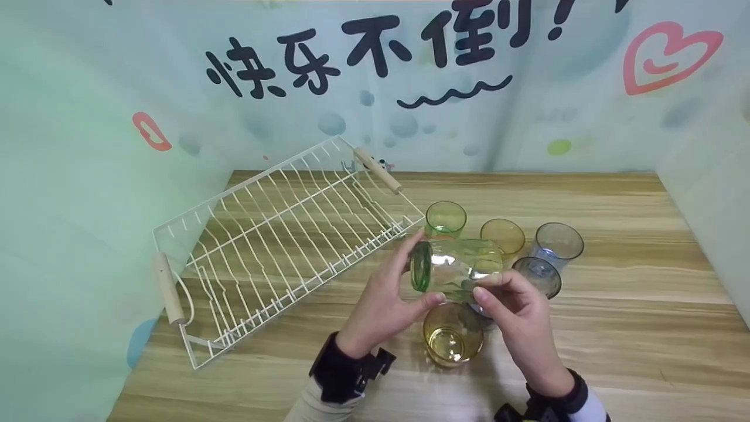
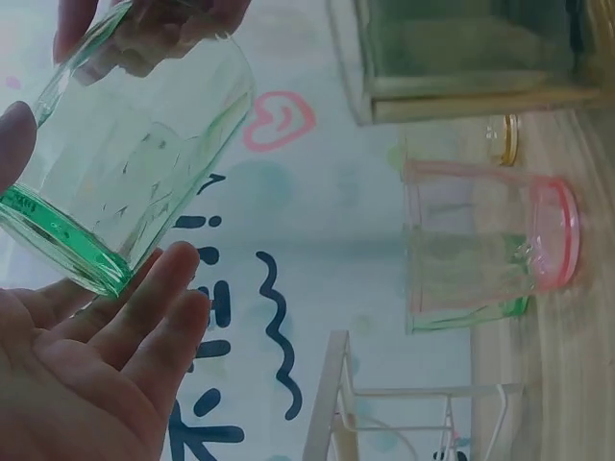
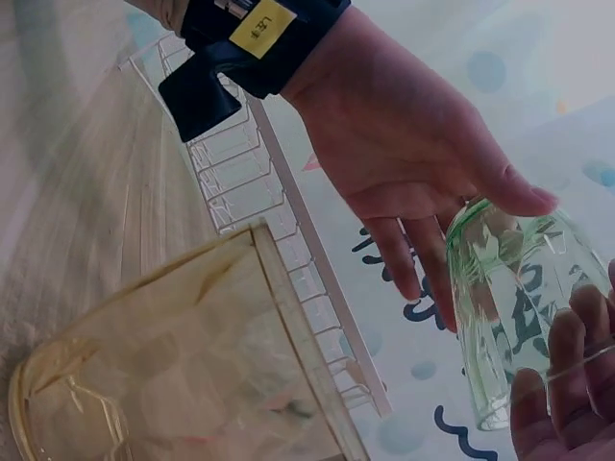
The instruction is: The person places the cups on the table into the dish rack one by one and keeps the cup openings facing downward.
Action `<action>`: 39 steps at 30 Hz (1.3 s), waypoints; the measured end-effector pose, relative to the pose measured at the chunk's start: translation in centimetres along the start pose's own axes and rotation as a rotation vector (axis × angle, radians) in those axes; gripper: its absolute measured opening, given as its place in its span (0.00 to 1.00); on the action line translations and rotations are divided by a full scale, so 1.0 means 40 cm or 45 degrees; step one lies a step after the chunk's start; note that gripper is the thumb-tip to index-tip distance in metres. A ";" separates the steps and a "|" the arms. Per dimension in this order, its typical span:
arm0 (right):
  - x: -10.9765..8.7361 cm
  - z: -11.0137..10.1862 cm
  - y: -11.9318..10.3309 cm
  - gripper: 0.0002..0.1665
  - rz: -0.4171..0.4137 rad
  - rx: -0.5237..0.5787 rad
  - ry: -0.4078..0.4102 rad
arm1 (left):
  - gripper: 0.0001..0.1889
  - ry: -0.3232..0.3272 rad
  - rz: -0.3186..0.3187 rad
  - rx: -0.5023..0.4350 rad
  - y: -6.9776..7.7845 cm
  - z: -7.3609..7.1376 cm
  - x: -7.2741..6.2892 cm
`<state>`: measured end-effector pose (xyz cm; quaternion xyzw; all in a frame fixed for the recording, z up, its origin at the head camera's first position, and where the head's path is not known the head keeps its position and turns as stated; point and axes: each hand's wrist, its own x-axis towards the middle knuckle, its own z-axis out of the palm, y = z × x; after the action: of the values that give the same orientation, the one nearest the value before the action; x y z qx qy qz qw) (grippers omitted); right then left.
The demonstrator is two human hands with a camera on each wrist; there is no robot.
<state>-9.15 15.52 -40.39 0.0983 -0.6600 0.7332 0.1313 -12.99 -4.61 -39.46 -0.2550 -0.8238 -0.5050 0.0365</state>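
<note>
A clear green glass (image 1: 460, 266) is tipped on its side above the table, held between both hands. My left hand (image 1: 381, 299) grips its thick green base, thumb on the near side and fingers on the far side. At the rim end, my right hand (image 1: 524, 319) pinches the glass between thumb and fingers. In the right wrist view, the left thumb lies over the base of the glass (image 3: 514, 259). An amber glass (image 1: 454, 337) stands upright just below the hands. The left wrist view shows a pink glass (image 2: 471, 230), which the held glass mostly hides in the head view.
A white wire dish rack (image 1: 281, 234) with wooden handles sits slantwise on the left. Beyond the hands stand another green glass (image 1: 445, 217), an amber glass (image 1: 502, 234), a bluish glass (image 1: 559, 243) and a dark grey glass (image 1: 539, 275). A printed curtain (image 1: 351, 70) closes the back.
</note>
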 end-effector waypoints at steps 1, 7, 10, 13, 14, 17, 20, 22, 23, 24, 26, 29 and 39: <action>0.000 0.000 0.000 0.06 0.018 -0.009 -0.004 | 0.54 0.004 0.011 0.011 0.000 -0.004 0.001; 0.002 0.001 0.003 0.04 0.099 -0.051 -0.041 | 0.54 0.021 0.040 0.025 -0.002 -0.020 0.001; 0.003 0.000 0.007 0.07 0.118 -0.065 -0.062 | 0.53 0.041 0.058 0.038 -0.002 -0.030 0.004; 0.005 -0.001 0.011 0.08 0.122 -0.084 -0.079 | 0.53 0.060 0.082 0.073 0.001 -0.039 0.009; 0.006 -0.002 0.012 0.08 0.125 -0.093 -0.088 | 0.54 0.066 0.089 0.086 0.003 -0.041 0.011; 0.008 -0.006 0.014 0.06 0.105 -0.103 -0.117 | 0.54 0.077 0.108 0.088 0.007 -0.050 0.017; 0.009 -0.012 0.015 0.03 0.078 -0.092 -0.154 | 0.49 0.087 0.119 0.072 0.011 -0.062 0.022; 0.010 -0.017 0.015 0.03 0.064 -0.088 -0.171 | 0.46 0.096 0.121 0.062 0.013 -0.071 0.024; 0.011 -0.021 0.014 0.03 0.064 -0.090 -0.177 | 0.44 0.100 0.118 0.063 0.014 -0.076 0.024; 0.011 -0.024 0.013 0.03 0.069 -0.101 -0.176 | 0.43 0.109 0.117 0.065 0.015 -0.082 0.024; 0.015 -0.032 0.010 0.04 0.088 -0.142 -0.168 | 0.43 0.127 0.112 0.062 0.017 -0.092 0.025; 0.021 -0.045 0.004 0.07 0.097 -0.267 -0.161 | 0.46 0.163 0.094 0.080 0.017 -0.108 0.026; 0.034 -0.080 0.020 0.14 -0.187 -0.764 -0.265 | 0.39 0.256 0.051 0.226 0.009 -0.168 0.021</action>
<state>-10.59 18.69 -41.06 0.1771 -0.8477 0.4804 0.1387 -14.88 -9.87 -35.62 -0.2153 -0.8523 -0.4521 0.1512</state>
